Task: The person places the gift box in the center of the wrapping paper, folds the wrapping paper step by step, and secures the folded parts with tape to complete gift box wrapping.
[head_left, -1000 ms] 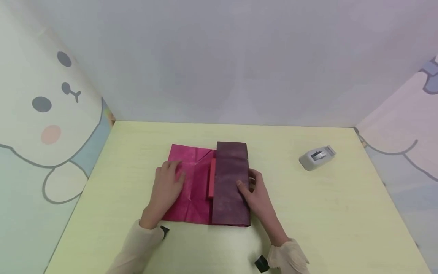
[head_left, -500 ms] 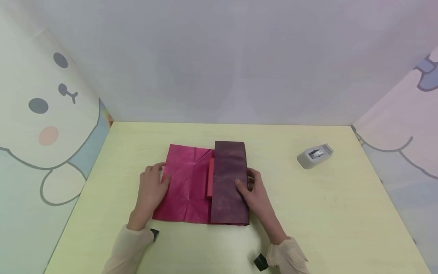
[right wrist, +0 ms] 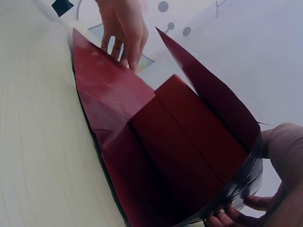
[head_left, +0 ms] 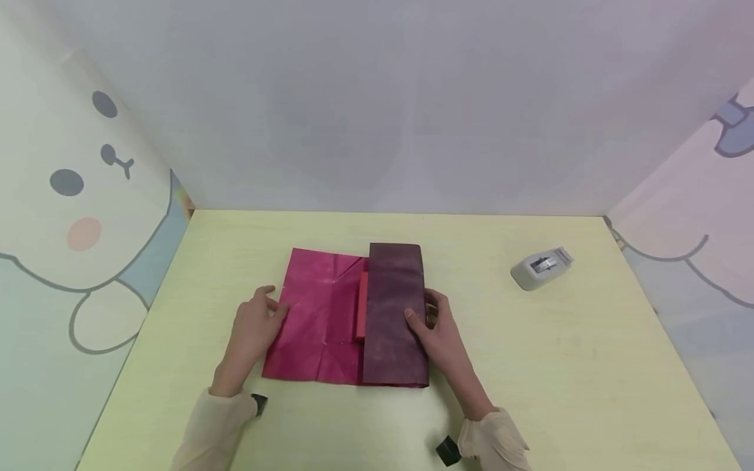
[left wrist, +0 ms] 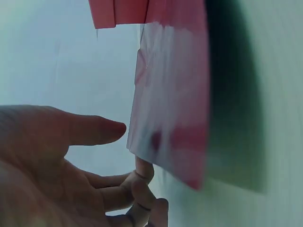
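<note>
A sheet of wrapping paper [head_left: 309, 311], magenta inside and dark purple outside, lies creased on the table. Its right side is folded over a red box [head_left: 362, 307], which shows more fully in the right wrist view [right wrist: 189, 127]. My right hand [head_left: 442, 333] holds the folded side, thumb on top of the dark flap and fingers curled behind the fold. At the left edge of the paper is my left hand [head_left: 253, 327], its thumb and fingers parted. In the left wrist view the thumb stops just beside the paper edge [left wrist: 170, 94], and one fingertip goes behind it.
A grey tape dispenser [head_left: 540, 268] lies on the pale yellow table [head_left: 589, 366] to the right. Pale printed curtains or panels [head_left: 71, 294] stand at the sides, with a plain backdrop [head_left: 400, 111] behind. Small black pieces [head_left: 449, 451] sit at both cuffs.
My left hand has slid left from lying over the magenta paper to its left edge, its fingers spreading a little. My right hand keeps its hold on the fold.
</note>
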Action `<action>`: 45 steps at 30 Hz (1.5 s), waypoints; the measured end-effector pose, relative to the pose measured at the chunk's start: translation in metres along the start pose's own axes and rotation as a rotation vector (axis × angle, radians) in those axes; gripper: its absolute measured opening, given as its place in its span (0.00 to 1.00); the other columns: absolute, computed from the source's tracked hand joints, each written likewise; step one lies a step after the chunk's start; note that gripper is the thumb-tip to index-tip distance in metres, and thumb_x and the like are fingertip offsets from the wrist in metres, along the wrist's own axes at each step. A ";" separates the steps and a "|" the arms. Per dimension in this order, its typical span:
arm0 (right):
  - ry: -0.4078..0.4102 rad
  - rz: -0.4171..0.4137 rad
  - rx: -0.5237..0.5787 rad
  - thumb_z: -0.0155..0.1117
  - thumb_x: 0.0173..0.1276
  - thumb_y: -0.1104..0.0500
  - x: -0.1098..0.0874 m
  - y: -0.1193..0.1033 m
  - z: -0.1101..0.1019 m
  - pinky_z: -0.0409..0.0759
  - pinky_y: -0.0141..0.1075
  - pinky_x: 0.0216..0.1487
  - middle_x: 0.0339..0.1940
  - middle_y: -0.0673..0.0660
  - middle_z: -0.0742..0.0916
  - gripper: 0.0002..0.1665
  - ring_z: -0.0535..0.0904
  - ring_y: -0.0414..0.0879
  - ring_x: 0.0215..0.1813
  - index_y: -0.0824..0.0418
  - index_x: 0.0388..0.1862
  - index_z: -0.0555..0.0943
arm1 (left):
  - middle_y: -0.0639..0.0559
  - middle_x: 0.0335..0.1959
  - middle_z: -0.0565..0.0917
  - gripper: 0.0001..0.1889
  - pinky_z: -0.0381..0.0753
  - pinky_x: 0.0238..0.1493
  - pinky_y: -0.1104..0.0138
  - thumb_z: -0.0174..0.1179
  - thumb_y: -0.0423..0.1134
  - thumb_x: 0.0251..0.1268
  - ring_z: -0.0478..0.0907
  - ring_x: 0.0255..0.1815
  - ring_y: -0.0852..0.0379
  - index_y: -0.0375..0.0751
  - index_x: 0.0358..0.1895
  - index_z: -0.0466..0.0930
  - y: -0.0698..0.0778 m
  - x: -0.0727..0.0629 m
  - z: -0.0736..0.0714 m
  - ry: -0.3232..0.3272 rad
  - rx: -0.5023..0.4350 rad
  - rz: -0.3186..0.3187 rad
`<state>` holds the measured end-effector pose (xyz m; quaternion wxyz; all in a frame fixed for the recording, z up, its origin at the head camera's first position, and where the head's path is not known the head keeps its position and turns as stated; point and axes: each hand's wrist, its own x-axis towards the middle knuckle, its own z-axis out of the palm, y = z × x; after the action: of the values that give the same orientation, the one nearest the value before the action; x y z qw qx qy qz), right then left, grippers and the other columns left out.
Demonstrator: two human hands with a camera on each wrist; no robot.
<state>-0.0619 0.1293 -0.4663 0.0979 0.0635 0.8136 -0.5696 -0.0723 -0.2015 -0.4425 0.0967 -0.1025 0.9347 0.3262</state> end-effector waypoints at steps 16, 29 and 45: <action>-0.002 0.005 0.004 0.65 0.77 0.51 0.001 -0.001 -0.001 0.74 0.53 0.71 0.77 0.61 0.72 0.41 0.72 0.58 0.74 0.57 0.81 0.59 | 0.40 0.51 0.87 0.17 0.78 0.46 0.65 0.51 0.46 0.83 0.82 0.48 0.49 0.36 0.57 0.79 0.015 -0.011 -0.027 -0.077 -0.197 0.056; 0.003 0.001 -0.005 0.65 0.76 0.52 -0.001 -0.002 0.002 0.75 0.56 0.71 0.76 0.63 0.73 0.40 0.73 0.60 0.73 0.60 0.80 0.61 | 0.45 0.40 0.84 0.12 0.80 0.52 0.61 0.52 0.42 0.83 0.78 0.46 0.53 0.35 0.53 0.76 0.052 -0.018 -0.020 -0.153 -0.495 0.176; -0.001 -0.014 0.004 0.66 0.76 0.52 -0.003 -0.004 0.002 0.75 0.56 0.71 0.76 0.65 0.73 0.39 0.74 0.61 0.73 0.61 0.79 0.62 | 0.46 0.44 0.77 0.10 0.86 0.46 0.62 0.52 0.39 0.82 0.78 0.45 0.52 0.33 0.53 0.73 0.082 -0.014 0.003 -0.316 -0.697 0.150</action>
<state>-0.0592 0.1259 -0.4625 0.0944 0.0578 0.8127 -0.5721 -0.0790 -0.1352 -0.3924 0.1747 -0.0091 0.7463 0.6422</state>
